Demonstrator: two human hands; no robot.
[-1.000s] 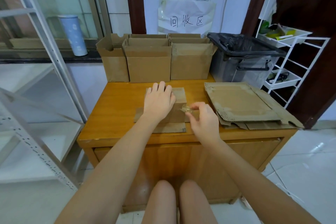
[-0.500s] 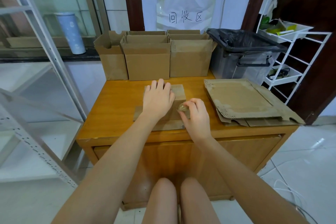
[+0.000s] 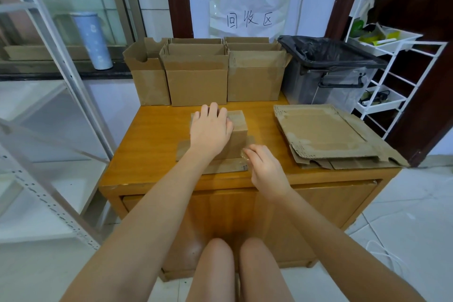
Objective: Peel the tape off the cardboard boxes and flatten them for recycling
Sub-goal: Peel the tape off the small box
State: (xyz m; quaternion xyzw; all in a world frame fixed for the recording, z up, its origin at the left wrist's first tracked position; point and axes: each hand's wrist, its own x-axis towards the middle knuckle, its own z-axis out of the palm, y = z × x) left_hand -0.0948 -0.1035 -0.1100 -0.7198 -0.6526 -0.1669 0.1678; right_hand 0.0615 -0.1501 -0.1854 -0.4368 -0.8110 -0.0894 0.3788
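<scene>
While my left hand point(image 3: 212, 130) pressed flat on the small brown cardboard box point(image 3: 236, 135) at frame centre, my right hand point(image 3: 266, 169) pinched crumpled clear tape point(image 3: 245, 154) at its near right corner. I judged the box light and stiff, the tape thin and clingy, best gripped by its loose end.

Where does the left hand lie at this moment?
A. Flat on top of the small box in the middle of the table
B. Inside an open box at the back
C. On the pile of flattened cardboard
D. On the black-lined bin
A: the left hand lies flat, fingers straight, on the small box, while the right hand pinches tape at its near corner.
</scene>
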